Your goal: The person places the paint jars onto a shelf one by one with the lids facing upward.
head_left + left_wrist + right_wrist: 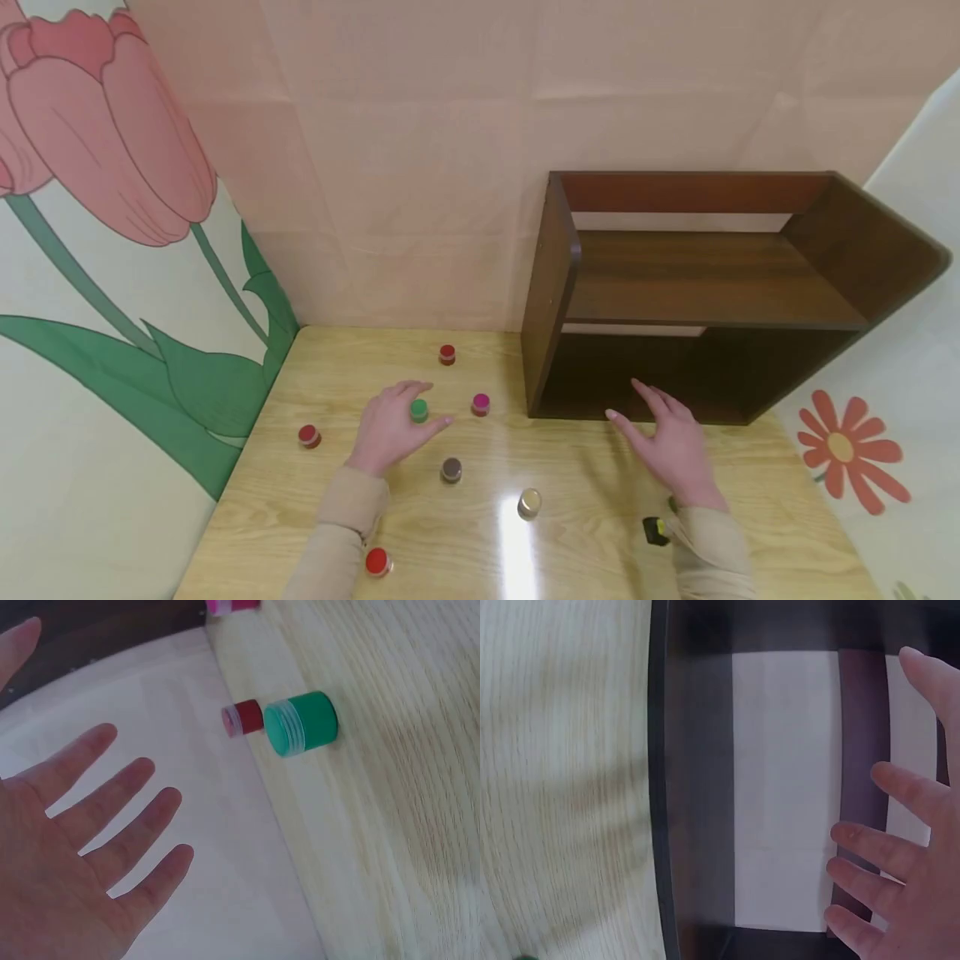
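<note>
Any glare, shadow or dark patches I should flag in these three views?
Head view: a white glare streak on the table runs from the gold jar to the bottom edge, and the shelf's lower bay is dark; left wrist view: dimmer, left hand shaded; right wrist view: soft shadows on the table, right hand dim.

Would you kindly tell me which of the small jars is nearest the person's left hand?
The bright green jar: in the head view, it alone appears within the curve of the left hand.
</note>
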Motion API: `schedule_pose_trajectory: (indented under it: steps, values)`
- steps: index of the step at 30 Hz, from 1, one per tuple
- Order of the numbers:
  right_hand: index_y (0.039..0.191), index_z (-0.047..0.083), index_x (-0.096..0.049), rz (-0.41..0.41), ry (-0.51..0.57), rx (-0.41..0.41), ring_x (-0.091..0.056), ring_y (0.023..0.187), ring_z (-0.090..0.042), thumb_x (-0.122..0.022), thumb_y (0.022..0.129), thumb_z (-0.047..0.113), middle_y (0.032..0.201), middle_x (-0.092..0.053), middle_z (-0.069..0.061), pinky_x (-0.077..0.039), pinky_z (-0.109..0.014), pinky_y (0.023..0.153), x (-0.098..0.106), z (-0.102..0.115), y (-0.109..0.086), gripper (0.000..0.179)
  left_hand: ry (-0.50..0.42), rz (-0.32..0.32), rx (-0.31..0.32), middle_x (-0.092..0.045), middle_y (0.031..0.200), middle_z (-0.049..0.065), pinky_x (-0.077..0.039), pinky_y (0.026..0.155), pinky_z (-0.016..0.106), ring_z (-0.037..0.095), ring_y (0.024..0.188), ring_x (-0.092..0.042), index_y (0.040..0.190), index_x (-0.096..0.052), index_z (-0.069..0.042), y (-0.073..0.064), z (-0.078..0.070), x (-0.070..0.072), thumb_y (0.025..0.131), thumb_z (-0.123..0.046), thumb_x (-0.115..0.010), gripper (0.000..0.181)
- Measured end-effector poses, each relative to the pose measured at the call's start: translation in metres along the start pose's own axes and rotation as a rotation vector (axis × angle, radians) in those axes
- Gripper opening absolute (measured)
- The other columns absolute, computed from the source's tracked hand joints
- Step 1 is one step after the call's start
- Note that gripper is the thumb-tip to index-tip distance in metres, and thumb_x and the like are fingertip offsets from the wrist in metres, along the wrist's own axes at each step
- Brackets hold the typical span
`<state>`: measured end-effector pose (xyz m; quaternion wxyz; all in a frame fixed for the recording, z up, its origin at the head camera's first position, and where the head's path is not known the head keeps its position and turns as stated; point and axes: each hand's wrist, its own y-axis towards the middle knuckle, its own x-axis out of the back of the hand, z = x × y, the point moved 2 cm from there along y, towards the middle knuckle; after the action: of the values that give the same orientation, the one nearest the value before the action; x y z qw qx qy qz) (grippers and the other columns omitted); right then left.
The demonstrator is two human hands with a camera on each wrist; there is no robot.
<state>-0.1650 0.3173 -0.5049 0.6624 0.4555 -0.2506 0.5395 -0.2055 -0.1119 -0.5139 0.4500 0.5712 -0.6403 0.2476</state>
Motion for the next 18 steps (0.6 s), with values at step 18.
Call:
schedule_pose_trajectory:
  steps: [18]
  values:
    - [0.113, 0.004, -0.075, -0.314, 0.025, -0.086, -0.056, 0.111, -0.048, -0.079, 0.087, 0.044, 0.116, -0.068, -0.022, -0.039, -0.061, 0.093, 0.047, -0.014, 0.004, 0.048, -0.076, -0.003, -0.01, -0.07, 0.122, 0.009, -0.053, 0.09, 0.045, 0.026, 0.107, -0.067, 0.127, -0.07, -0.012, -0.009, 0.0, -0.004, 0.094, -0.038, -0.073, 0.042]
